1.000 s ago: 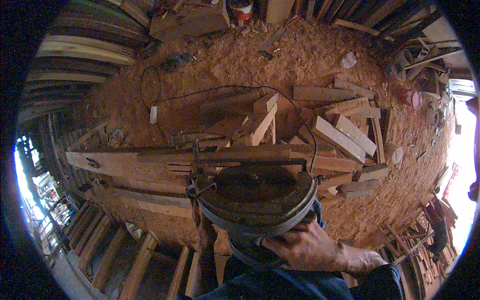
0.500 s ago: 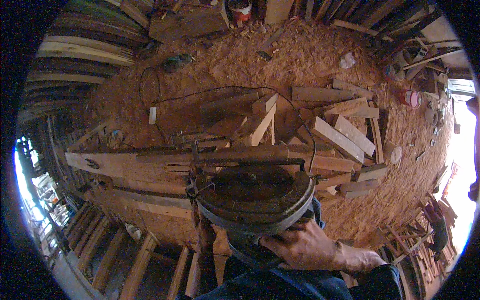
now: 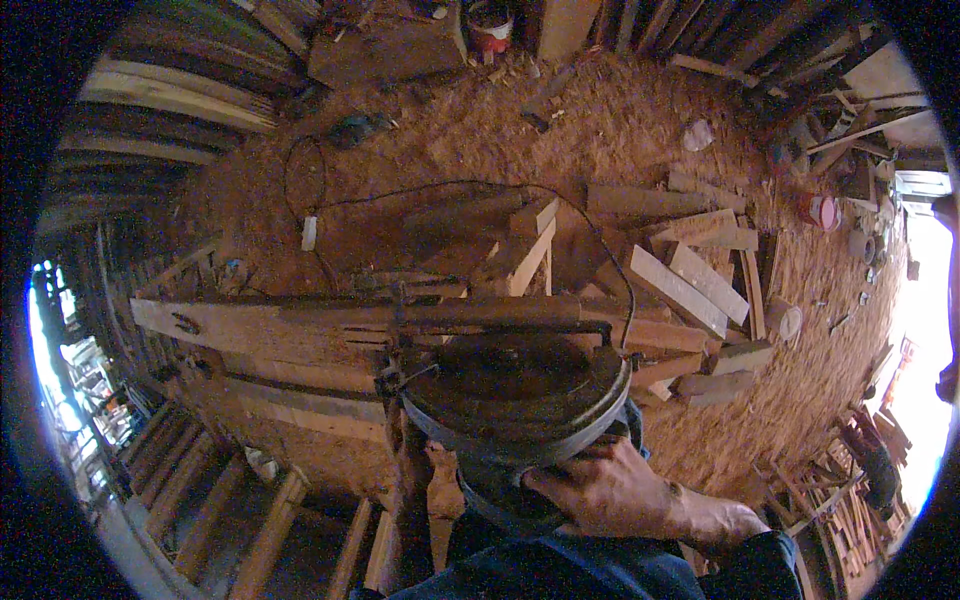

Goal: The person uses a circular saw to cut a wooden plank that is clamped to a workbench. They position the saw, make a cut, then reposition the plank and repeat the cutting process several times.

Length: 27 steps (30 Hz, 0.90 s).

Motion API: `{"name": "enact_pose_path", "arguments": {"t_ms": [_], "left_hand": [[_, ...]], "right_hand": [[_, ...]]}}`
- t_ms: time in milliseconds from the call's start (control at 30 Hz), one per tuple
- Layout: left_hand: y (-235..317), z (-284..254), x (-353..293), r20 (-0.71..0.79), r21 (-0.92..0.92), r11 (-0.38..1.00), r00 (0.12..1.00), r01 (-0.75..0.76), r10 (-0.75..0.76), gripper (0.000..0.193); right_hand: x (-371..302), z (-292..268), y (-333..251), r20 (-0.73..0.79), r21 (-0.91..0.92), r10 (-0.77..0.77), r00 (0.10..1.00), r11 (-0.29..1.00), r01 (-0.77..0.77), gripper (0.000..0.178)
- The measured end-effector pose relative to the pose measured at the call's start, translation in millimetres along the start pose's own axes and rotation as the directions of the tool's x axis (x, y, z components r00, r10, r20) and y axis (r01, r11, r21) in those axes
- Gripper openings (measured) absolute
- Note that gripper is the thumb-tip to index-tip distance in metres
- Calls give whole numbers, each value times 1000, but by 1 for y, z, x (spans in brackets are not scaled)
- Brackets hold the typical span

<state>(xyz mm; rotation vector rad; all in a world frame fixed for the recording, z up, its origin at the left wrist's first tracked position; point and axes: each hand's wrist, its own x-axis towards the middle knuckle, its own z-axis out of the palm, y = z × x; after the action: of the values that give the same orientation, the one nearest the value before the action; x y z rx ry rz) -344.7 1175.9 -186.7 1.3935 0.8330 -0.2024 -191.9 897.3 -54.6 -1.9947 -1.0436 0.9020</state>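
My right hand [image 3: 605, 490] is wrapped round the rear handle of a large corded circular saw [image 3: 515, 400], which has a dark rounded guard and a grey rim. The saw's flat front frame rests by a long thick wooden beam [image 3: 230, 325] that stretches off to the left. My left hand [image 3: 408, 470] is low at the saw's left side, in deep shade. Its fingers are mostly hidden, so its grip is unclear. The saw's blade cannot be made out from above.
A black cable [image 3: 470, 183] loops across the sawdust-covered floor [image 3: 470, 130] beyond the beam. Cut wood blocks [image 3: 690, 285] lie heaped at the right. Stacked planks [image 3: 170, 100] line the far left. A red bucket [image 3: 820, 211] stands at the right, and timber lengths [image 3: 270, 530] lie near left.
The saw appears slightly farther right and the whole view has shifted a little. My right hand keeps the same hold on the handle.
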Motion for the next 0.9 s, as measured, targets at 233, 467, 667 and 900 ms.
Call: {"name": "enact_pose_path", "arguments": {"t_ms": [233,467,667,900], "left_hand": [[10,9,6,7,-28,999,1000,-17,17,49],[14,14,8,20,-54,999,1000,-5,6,46],[14,14,8,23,-88,996,1000,4,-2,45],[9,8,10,-6,-43,999,1000,8,-9,44]], "right_hand": [[-2,-3,-1,26,0,39,999,999,-39,64],[0,-1,2,-9,9,18,1000,1000,-18,64],[-1,2,5,34,65,50,998,997,-52,64],[3,-1,4,8,42,17,1000,999,-18,65]]}}
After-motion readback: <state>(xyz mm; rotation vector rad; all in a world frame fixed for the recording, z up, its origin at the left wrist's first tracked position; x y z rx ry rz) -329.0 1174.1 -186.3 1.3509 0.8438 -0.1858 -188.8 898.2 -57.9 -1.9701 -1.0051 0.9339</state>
